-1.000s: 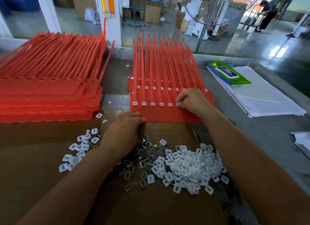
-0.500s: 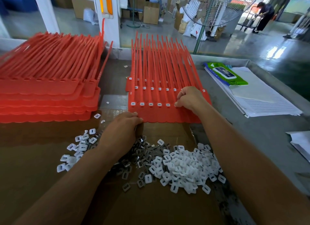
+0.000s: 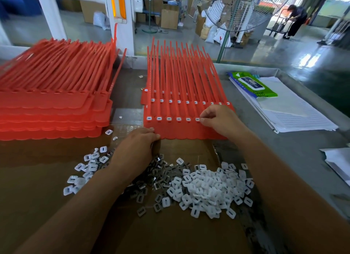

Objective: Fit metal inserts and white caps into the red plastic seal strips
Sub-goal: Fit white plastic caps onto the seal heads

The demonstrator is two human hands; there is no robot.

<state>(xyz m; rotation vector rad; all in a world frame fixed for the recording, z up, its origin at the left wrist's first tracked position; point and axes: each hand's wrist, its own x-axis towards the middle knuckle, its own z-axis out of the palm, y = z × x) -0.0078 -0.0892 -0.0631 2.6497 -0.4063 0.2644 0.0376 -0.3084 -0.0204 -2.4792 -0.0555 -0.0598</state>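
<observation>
The working sheet of red seal strips (image 3: 189,129) lies at table centre, tails pointing away. Its front row shows several seated white caps (image 3: 168,118). My right hand (image 3: 219,119) rests on that row with fingers curled, its thumb and forefinger pinched on the rightmost white cap (image 3: 197,119). My left hand (image 3: 136,149) lies knuckles-up with curled fingers touching the sheet's front edge; what it holds is hidden. In front of it, metal inserts (image 3: 161,180) are partly under my left wrist, and a pile of loose white caps (image 3: 210,189) lies to their right.
A tall stack of red strip sheets (image 3: 53,109) fills the left. More white caps (image 3: 85,170) are scattered at left. Papers (image 3: 295,111) and a green wipes pack (image 3: 253,85) lie at right. Brown cardboard (image 3: 37,197) covers the near table. A fan (image 3: 244,7) stands beyond.
My right hand has shifted slightly right along the front row, and a sixth white cap now shows beside its fingertips. My left hand has stayed at the sheet's front edge.
</observation>
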